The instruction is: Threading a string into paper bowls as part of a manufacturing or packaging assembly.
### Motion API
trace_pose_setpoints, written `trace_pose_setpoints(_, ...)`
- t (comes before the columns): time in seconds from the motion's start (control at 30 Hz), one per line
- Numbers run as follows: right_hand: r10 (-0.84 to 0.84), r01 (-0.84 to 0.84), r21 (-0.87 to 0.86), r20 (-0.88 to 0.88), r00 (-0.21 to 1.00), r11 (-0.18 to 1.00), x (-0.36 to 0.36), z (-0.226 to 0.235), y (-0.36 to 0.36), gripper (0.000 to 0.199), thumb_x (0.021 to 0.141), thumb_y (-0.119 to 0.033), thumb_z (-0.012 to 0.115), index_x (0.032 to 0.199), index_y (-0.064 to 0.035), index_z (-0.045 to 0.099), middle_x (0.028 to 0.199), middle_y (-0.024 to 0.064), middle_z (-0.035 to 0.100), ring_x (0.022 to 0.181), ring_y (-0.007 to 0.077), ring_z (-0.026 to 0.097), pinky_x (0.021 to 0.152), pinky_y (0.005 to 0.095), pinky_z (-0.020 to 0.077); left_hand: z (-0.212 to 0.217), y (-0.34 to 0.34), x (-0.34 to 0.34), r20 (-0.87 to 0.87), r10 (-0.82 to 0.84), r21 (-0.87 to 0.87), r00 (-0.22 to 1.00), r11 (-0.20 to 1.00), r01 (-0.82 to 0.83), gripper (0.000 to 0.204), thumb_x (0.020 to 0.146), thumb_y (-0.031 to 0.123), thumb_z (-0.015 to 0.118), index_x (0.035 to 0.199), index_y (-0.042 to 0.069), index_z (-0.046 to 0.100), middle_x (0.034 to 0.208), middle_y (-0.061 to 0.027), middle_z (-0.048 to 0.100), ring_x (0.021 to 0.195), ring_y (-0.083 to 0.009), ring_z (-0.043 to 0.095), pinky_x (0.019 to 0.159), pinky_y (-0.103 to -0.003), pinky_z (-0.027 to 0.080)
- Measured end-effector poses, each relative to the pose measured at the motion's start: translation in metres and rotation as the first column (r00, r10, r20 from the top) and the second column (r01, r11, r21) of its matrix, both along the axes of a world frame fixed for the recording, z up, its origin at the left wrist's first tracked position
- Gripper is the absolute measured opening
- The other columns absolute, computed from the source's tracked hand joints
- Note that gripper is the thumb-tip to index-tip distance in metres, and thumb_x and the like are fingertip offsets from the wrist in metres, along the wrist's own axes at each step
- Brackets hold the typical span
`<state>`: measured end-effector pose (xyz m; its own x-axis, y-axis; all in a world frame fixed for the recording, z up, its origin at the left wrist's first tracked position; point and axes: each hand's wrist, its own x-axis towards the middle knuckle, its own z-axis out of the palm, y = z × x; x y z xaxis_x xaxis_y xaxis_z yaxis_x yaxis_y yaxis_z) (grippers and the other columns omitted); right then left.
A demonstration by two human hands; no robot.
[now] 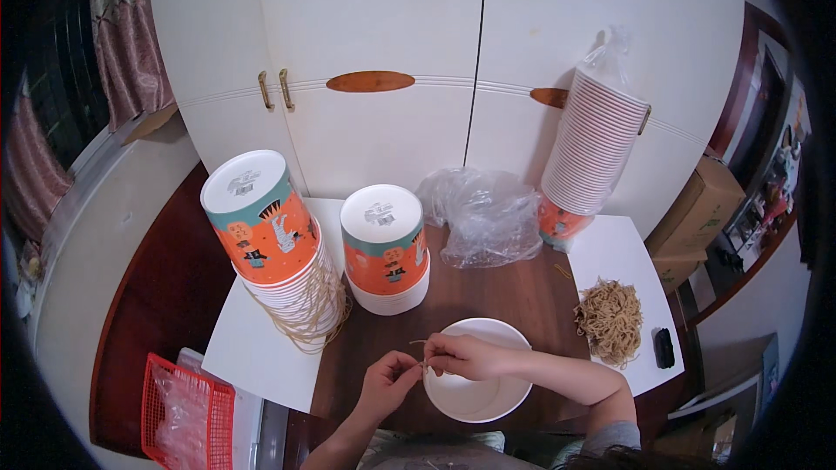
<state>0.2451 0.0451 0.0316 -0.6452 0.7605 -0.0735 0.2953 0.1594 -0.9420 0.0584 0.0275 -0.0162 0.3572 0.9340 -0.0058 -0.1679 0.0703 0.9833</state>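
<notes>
A white paper tub (477,398) stands open in front of me at the table's near edge. My left hand (392,383) is closed in a pinch at the tub's left rim. Against it, my right hand (460,356) reaches across the tub's opening, fingertips also pinched. A thin tan cord (418,342) sticks out from between the fingers; most of it is hidden. To the left, more tan cords (306,318) drape over a tall upside-down stack of printed paper tubs (261,239). A shorter upside-down stack (385,252) is beside it.
A tangled heap of tan cords (610,320) lies on the right, near a small black object (664,348). Behind are crumpled clear plastic bags (488,218) and a tall bagged stack of tubs (596,141). A red basket (218,418) stands lower left; cardboard boxes (697,209) are at right.
</notes>
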Motion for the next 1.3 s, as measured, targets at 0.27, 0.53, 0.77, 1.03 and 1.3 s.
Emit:
trace_pose_setpoints(0.27,0.012,-0.012,0.017,-0.004,1.0,1.0,-0.001,-0.003,0.0,0.011,0.088,-0.014,0.045,0.088,-0.0033,0.042,0.07,0.0059,0.052,0.066,0.0148,0.05,0.062,0.0278,0.0406,-0.003,-0.001,0.005,-0.046,0.069,0.071,0.997,0.995,-0.066,0.006,0.079,0.005,0.058,0.084,0.002,0.057,0.073,0.0022,0.055,0.063,-0.0018,0.046,0.056,-0.015,0.037)
trace_pose_setpoints(0.53,-0.038,0.032,0.086,0.075,0.996,0.996,0.0,0.003,-0.002,0.013,0.086,-0.014,0.048,0.089,-0.002,0.045,0.07,0.0075,0.055,0.064,0.0169,0.053,0.06,0.0292,0.0419,0.002,-0.004,0.007,-0.078,0.123,0.085,0.989,0.99,-0.117,0.01,0.079,0.007,0.06,0.086,0.001,0.061,0.069,0.0026,0.057,0.059,-0.0009,0.047,0.054,-0.015,0.037)
trace_pose_setpoints(0.77,-0.038,0.028,0.071,0.14,0.989,0.997,0.001,0.007,-0.001,0.009,0.086,-0.011,0.047,0.09,-0.0023,0.047,0.074,0.0049,0.055,0.069,0.0125,0.053,0.063,0.0265,0.0422,-0.001,-0.002,0.007,-0.158,0.151,0.105,0.976,0.985,-0.136,0.011,0.08,0.009,0.059,0.086,0.0,0.062,0.069,0.0005,0.059,0.061,-0.0022,0.05,0.055,-0.016,0.039)
trace_pose_setpoints(1.03,-0.04,0.032,0.068,0.118,0.992,0.997,0.001,0.01,-0.002,0.007,0.086,-0.009,0.047,0.088,-0.0033,0.045,0.071,0.0041,0.053,0.066,0.0118,0.05,0.061,0.0261,0.0408,0.0,-0.004,0.008,-0.102,0.134,0.066,0.986,0.99,-0.128,0.012,0.08,0.009,0.059,0.086,0.0,0.062,0.069,-0.0007,0.061,0.061,-0.0026,0.052,0.056,-0.016,0.041)
trace_pose_setpoints(1.3,-0.035,0.033,0.074,0.02,0.999,0.997,0.004,0.002,0.0,0.005,0.085,-0.007,0.047,0.087,-0.0029,0.045,0.07,0.0044,0.053,0.064,0.0119,0.049,0.059,0.026,0.0401,-0.003,-0.004,0.008,-0.12,0.126,0.051,0.985,0.991,-0.12,0.013,0.08,0.01,0.059,0.087,0.0,0.062,0.069,-0.001,0.061,0.061,-0.0023,0.052,0.055,-0.016,0.041)
